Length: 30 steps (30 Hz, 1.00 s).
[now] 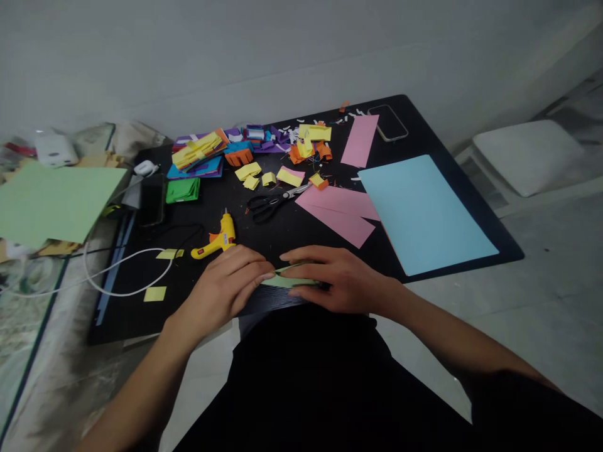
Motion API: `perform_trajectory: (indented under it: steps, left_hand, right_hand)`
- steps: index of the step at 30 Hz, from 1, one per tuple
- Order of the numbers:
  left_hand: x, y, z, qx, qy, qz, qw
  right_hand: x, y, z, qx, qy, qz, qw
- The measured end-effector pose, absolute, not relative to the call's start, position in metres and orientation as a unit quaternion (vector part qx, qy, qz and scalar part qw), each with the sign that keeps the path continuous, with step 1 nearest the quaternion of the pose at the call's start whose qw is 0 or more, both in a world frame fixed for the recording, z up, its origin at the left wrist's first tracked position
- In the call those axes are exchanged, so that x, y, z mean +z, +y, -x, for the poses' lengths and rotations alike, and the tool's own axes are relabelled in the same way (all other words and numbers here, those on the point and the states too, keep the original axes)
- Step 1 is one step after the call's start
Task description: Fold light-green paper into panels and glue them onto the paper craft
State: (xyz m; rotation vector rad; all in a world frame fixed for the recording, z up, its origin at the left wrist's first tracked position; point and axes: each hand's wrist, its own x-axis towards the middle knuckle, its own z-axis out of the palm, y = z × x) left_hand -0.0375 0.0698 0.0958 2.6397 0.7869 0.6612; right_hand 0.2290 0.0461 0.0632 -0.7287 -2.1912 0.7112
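Observation:
At the near edge of the black table, a folded strip of light green paper [277, 282] lies between my two hands. My left hand [230, 276] pinches its left end, thumb and fingers together. Bent over its right part, my right hand [336, 276] grips it with the thumb below and the fingers above, hiding much of it. A yellow glue gun [221, 236] rests just beyond my left hand. Farther back are black-handled scissors [271, 204], and pink paper strips [336, 213] lie past my right hand.
Light blue sheets [426, 213] cover the table's right side. Folded yellow, orange and purple paper pieces [202, 150] crowd the back, near a green bundle [183, 189]. A white cable [127, 294] loops at left. A phone [387, 122] lies back right; a white stool [527, 154] stands beyond.

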Motion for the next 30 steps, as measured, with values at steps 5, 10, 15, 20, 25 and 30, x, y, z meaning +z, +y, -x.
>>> perform_trajectory:
  steps: [5,10,15,20,25,30]
  left_hand:
    - [0.092,0.067,0.039,0.235,0.260,-0.927,0.135]
    - [0.083,0.063,0.039,0.256,0.231,-0.934,0.096]
    - [0.079,0.063,0.038,0.260,0.230,-0.935,0.077]
    - [0.077,0.064,0.037,0.256,0.240,-0.934,0.066]
    - [0.086,0.062,0.033,0.268,0.281,-0.917,0.093]
    - [0.095,0.065,0.037,0.314,0.398,-0.848,0.154]
  right_hand:
    - [0.060,0.045,-0.228,0.235,-0.863,0.278,0.349]
    - [0.050,0.041,-0.227,0.167,-0.881,0.278,0.343]
    - [0.041,0.042,-0.227,0.151,-0.880,0.288,0.347]
    - [0.038,0.043,-0.227,0.149,-0.879,0.297,0.341]
    - [0.044,0.047,-0.226,0.205,-0.861,0.291,0.364]
    - [0.049,0.050,-0.223,0.362,-0.670,0.333,0.557]
